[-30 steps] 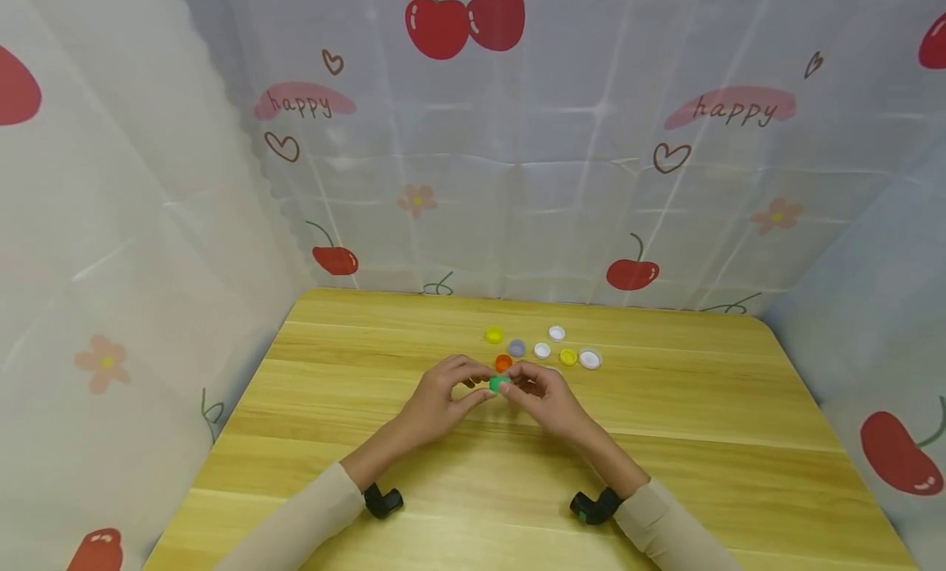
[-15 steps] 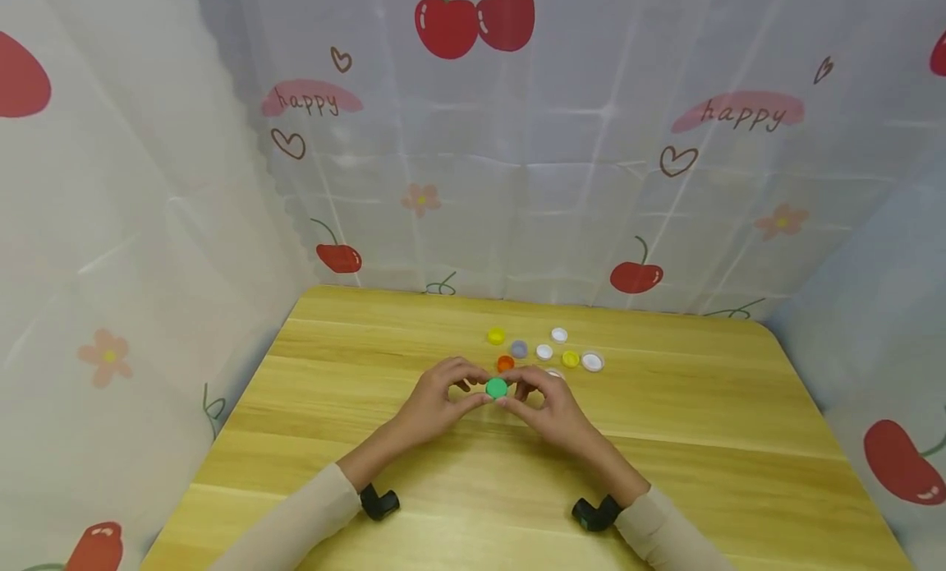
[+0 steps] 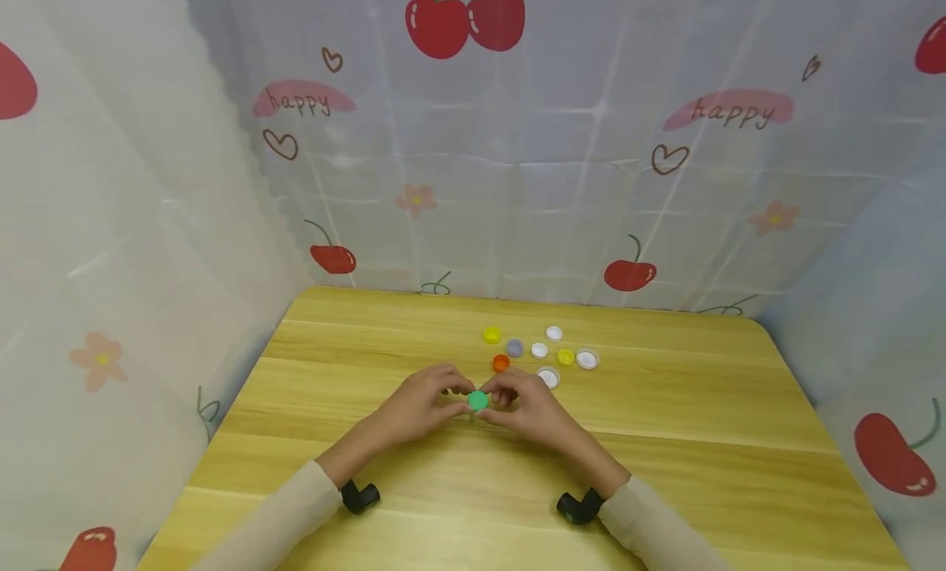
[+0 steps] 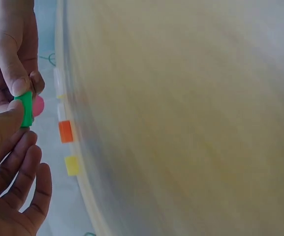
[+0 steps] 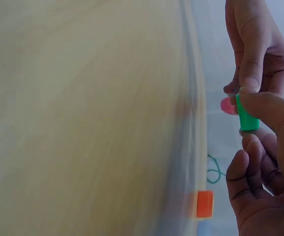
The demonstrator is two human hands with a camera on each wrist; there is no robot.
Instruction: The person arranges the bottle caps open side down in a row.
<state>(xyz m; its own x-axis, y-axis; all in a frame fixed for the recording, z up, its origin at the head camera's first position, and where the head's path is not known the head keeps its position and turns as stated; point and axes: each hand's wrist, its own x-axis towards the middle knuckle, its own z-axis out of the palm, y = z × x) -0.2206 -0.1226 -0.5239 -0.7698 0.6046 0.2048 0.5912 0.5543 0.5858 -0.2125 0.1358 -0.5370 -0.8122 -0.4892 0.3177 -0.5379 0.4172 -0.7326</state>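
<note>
In the head view a round green bottle cap (image 3: 478, 401) is held between both hands over the table, its flat face turned up toward the head camera. My left hand (image 3: 421, 402) pinches it from the left with thumb and forefinger. From the opposite side my right hand (image 3: 530, 404) pinches its other edge the same way. Both wrist views show the green cap from the side, with the thumbs pressed on it. The left hand's other fingers (image 4: 42, 189) are loosely bent, clear of the cap. Just beyond the right hand lies a large white cap (image 3: 548, 378).
Beyond the hands several caps lie spread on the wooden table (image 3: 665, 505): an orange cap (image 3: 501, 363), a yellow cap (image 3: 492, 335), a lavender cap (image 3: 515, 347), another yellow cap (image 3: 565, 357) and white ones. A cherry-print curtain (image 3: 517, 185) surrounds the table's back and sides.
The green cap turned from a slanted view to show its round face. Both hands moved it a little leftward and nearer to me, uncovering the large white cap.
</note>
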